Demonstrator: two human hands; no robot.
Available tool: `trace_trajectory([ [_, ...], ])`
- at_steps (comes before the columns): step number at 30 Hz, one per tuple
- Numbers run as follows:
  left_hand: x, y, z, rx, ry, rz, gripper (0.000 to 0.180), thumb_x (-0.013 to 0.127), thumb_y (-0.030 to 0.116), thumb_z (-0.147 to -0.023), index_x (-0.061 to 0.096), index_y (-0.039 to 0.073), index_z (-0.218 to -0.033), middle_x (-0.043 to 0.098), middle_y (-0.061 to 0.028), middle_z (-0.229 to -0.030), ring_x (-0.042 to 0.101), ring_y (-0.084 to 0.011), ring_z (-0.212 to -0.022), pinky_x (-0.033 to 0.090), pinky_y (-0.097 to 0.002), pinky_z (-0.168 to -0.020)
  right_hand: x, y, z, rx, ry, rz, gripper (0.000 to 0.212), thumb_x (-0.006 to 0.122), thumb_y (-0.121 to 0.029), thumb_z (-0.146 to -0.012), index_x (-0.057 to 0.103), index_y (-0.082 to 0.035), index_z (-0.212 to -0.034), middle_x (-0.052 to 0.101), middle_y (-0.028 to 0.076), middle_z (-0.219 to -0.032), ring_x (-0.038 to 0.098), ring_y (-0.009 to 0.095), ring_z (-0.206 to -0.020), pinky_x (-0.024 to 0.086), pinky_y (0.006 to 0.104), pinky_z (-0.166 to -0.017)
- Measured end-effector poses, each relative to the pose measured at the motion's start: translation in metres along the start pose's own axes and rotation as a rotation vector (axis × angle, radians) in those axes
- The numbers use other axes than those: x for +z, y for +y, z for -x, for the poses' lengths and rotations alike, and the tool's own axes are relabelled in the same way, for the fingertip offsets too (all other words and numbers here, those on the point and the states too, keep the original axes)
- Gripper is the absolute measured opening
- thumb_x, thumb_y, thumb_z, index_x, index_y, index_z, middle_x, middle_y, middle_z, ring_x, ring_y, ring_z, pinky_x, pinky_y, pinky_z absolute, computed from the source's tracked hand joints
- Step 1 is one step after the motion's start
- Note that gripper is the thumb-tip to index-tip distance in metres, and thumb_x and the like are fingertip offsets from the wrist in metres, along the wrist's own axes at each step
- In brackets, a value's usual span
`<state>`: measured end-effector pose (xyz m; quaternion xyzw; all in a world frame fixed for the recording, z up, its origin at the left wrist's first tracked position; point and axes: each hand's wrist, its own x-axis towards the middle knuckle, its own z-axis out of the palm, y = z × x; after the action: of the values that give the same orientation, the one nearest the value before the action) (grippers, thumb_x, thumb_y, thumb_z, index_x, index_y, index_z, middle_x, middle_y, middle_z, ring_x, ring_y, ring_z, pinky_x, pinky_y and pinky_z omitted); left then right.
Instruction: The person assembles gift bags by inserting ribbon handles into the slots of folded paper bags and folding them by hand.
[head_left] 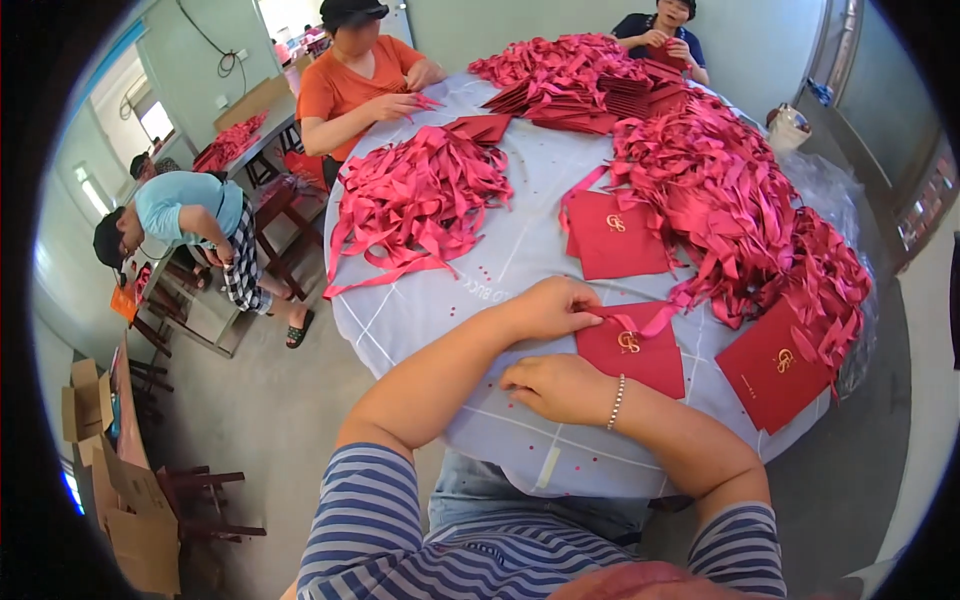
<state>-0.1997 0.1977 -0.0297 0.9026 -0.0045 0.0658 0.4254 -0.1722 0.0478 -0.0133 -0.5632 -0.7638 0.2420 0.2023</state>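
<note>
Red gold-stamped packet lying on one round table.
The left hand is pinching one pink ribbon near the packet's corner, fingertips nearly together; the right hand is curling loosely alongside, any hold indiscernible. Two more packets are showing gold emblems.

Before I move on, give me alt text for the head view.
A person's left hand touches a pink fabric ribbon at a flat red gold-marked square, the right hand close by. Heaps of similar ribbon and more red squares lie on a round table with pale grey cloth; two people are across it.
</note>
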Motion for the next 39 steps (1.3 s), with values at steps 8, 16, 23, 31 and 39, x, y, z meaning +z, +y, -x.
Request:
trace_trajectory([
  [8, 0.003, -0.002, 0.002, -0.009, -0.004, 0.034, 0.02, 0.072, 0.018, -0.082, 0.07, 0.005, -0.096, 0.066, -0.0099, -0.074, 0.058, -0.0168, -0.065, 0.048, -0.0327, -0.062, 0.005, -0.006, 0.001, 0.0, 0.024, 0.042, 0.02, 0.056, -0.02, -0.09, 0.064, -0.01, -0.105, 0.065, 0.011, -0.1, 0.065, 0.031, -0.093, 0.052, 0.0459, -0.079],
  [16, 0.007, -0.004, -0.001, -0.096, -0.004, 0.314, 0.014, 0.069, 0.013, -0.088, 0.069, 0.001, -0.095, 0.068, -0.0044, -0.078, 0.057, -0.0079, -0.07, 0.048, -0.0278, -0.063, 0.011, 0.001, 0.001, -0.021, 0.051, 0.121, 0.017, 0.055, -0.022, -0.092, 0.06, -0.012, -0.105, 0.063, 0.01, -0.097, 0.065, 0.031, -0.089, 0.052, 0.0453, -0.075],
  [23, 0.009, 0.001, -0.003, -0.183, 0.128, 0.211, 0.019, 0.073, 0.019, -0.087, 0.071, 0.001, -0.085, 0.058, 0.0017, -0.066, 0.047, -0.0054, -0.062, 0.04, -0.0248, -0.055, 0.011, 0.004, -0.002, -0.037, 0.022, 0.163, 0.019, 0.053, -0.022, -0.093, 0.061, -0.01, -0.105, 0.063, 0.01, -0.099, 0.065, 0.031, -0.089, 0.052, 0.0449, -0.074],
  [31, 0.007, 0.008, -0.003, -0.262, 0.088, 0.195, 0.02, 0.073, 0.02, -0.087, 0.072, 0.0, -0.088, 0.063, 0.0023, -0.069, 0.051, -0.0037, -0.064, 0.043, -0.0241, -0.057, 0.01, 0.001, 0.0, -0.053, 0.015, 0.175, 0.02, 0.052, -0.022, -0.093, 0.061, -0.01, -0.106, 0.063, 0.01, -0.1, 0.066, 0.03, -0.088, 0.052, 0.0447, -0.074],
  [39, 0.006, 0.013, 0.001, -0.286, 0.084, 0.271, 0.016, 0.073, 0.015, -0.087, 0.074, -0.001, -0.091, 0.068, 0.0001, -0.077, 0.057, -0.005, -0.07, 0.048, -0.0233, -0.065, 0.012, -0.001, 0.0, -0.067, 0.044, 0.178, 0.02, 0.051, -0.021, -0.093, 0.06, -0.01, -0.106, 0.063, 0.01, -0.099, 0.066, 0.03, -0.088, 0.052, 0.0447, -0.073],
])
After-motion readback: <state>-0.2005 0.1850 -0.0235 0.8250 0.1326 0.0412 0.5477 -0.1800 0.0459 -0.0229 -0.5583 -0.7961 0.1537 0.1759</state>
